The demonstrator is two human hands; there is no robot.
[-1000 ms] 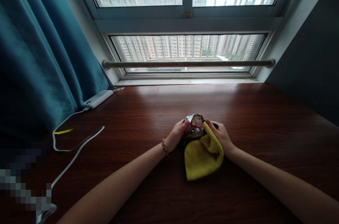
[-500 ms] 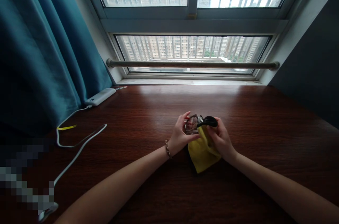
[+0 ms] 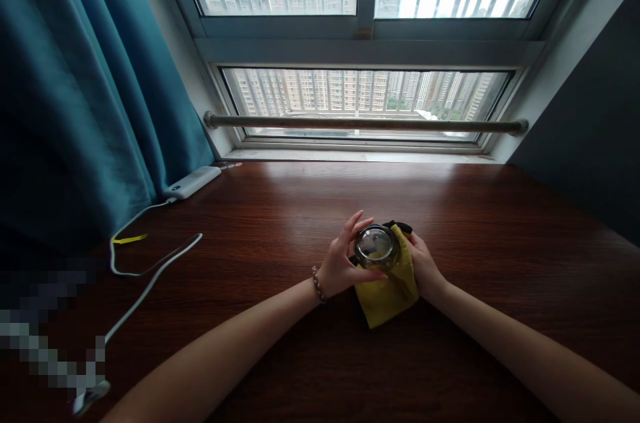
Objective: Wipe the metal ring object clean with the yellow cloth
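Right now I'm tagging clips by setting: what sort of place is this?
Probably a high-rise flat: a wooden desk beneath a barred window facing apartment towers, with a teal curtain.

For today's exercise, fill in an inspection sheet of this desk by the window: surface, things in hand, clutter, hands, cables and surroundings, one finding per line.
Surface: dark wooden desk, glossy, reflecting the window light.
Things in hand: a pair of sunglasses with one round lens facing up, against a yellow cloth that hangs down to the desk.
Clutter: nothing seen apart from the charger items.
Hands: left hand holds the sunglasses at the lens rim; right hand holds the yellow cloth.
Cables: white cable looping from a white power bank, with a yellow tie.
Surroundings: teal curtain at left, barred window ahead, dark wall at right.
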